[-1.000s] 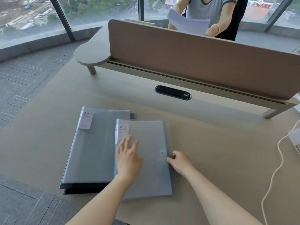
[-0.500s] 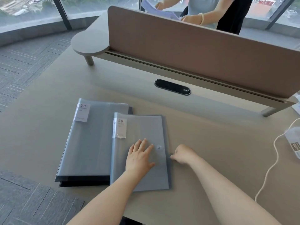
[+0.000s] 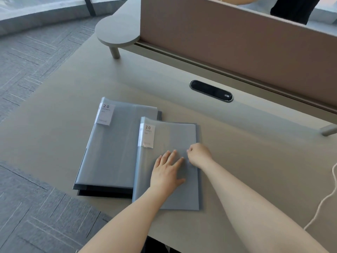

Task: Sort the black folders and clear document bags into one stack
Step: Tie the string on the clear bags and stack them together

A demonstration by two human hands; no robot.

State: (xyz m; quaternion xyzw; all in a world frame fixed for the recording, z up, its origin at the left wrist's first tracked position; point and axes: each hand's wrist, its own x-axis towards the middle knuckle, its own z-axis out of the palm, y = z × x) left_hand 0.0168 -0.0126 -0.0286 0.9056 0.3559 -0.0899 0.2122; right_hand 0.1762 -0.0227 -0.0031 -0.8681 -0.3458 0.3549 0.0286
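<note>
Clear document bag under our hands: left hand flat, fingers straight; right hand curled, pinching w/ fingertips. Folder stack overlaps at left on surface.

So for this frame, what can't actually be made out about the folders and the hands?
- Head view: the snap on the right folder is hidden behind the right hand, whose fingertips curl out of sight, so its grip is unclear.
- How many items sit in the left stack: only edges show beneath the top cover.
- Small print on the label below "20 POCKETS" is too small.
- The left hand covers part of the cover.
</note>
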